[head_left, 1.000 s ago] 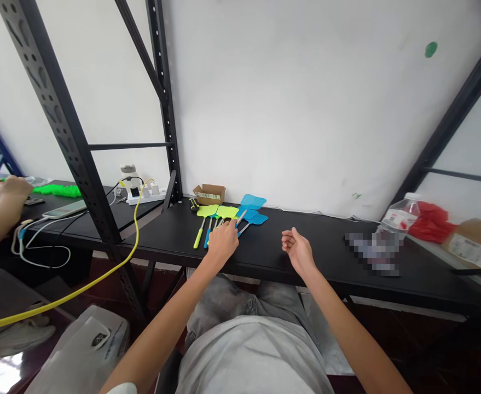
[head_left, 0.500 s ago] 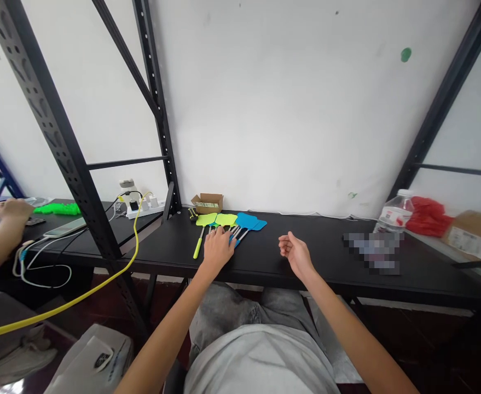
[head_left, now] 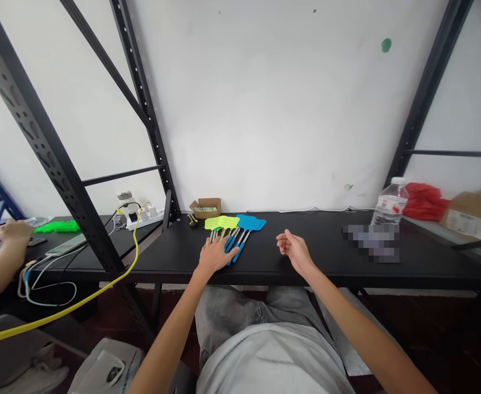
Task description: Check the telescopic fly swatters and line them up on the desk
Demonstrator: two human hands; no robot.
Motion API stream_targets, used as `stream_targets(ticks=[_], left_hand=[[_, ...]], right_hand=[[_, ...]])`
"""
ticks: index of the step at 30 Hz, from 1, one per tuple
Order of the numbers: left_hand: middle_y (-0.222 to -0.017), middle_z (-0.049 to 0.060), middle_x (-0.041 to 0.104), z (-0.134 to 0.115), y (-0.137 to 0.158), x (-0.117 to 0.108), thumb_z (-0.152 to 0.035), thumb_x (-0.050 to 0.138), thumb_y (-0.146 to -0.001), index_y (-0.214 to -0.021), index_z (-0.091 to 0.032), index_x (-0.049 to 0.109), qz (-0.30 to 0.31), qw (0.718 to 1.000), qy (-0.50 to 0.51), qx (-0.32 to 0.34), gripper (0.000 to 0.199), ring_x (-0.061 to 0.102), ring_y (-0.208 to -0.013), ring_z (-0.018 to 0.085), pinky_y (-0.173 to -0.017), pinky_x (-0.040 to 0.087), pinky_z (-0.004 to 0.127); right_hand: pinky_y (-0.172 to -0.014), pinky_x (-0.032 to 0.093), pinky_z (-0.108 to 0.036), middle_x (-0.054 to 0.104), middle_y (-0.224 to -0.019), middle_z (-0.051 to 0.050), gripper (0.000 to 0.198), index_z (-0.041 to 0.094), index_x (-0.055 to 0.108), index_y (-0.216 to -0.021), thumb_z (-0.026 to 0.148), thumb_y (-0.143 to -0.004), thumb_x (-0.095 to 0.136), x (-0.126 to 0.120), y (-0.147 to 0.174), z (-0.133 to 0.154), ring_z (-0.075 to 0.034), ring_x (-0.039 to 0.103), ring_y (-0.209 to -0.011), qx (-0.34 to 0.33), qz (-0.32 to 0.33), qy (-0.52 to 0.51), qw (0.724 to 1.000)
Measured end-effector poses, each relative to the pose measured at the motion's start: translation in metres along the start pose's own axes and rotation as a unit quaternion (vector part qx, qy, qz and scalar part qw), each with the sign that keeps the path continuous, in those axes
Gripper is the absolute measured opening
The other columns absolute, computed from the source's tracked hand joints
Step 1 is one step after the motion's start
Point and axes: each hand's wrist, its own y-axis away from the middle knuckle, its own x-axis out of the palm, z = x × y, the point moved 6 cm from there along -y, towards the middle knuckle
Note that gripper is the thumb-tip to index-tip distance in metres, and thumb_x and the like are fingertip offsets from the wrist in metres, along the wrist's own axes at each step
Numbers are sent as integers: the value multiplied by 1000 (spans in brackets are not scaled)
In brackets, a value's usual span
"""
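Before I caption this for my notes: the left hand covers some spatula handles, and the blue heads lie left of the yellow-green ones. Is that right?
No: in the head view, the blue heads lie right of the yellow-green heads. The rest stands.

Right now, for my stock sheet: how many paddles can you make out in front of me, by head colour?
Yellow-green paddles: at least 2
Blue paddles: at least 2
Total: at least 4. The heads overlap and the left hand covers some handles, so more may be hidden.
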Motion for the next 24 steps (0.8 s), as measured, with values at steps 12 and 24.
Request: stream_targets(ticks=[12, 24], left_hand=[[-155, 11, 35, -25, 10, 0, -78, 35, -81, -149, -34, 35, 4, 1000, 0, 21, 81, 24, -141, 48, -104, 32, 57], [-152, 12, 40, -47, 7, 13, -62, 41, -88, -145, -24, 41, -38, 999, -13, -1, 68, 31, -139, 44, -105, 34, 52]], right_hand=[[-48, 37, -26, 64, -63, -5, 43, 15, 72, -73, 58, -75, 70, 1, -1, -1, -12, 52, -51, -5, 2, 8, 1000], [-48, 37, -26, 64, -63, -6, 43, 15, 72, -73, 58, -76, 69, 0, 0, -1, -12, 52, -51, -2, 5, 13, 1000]])
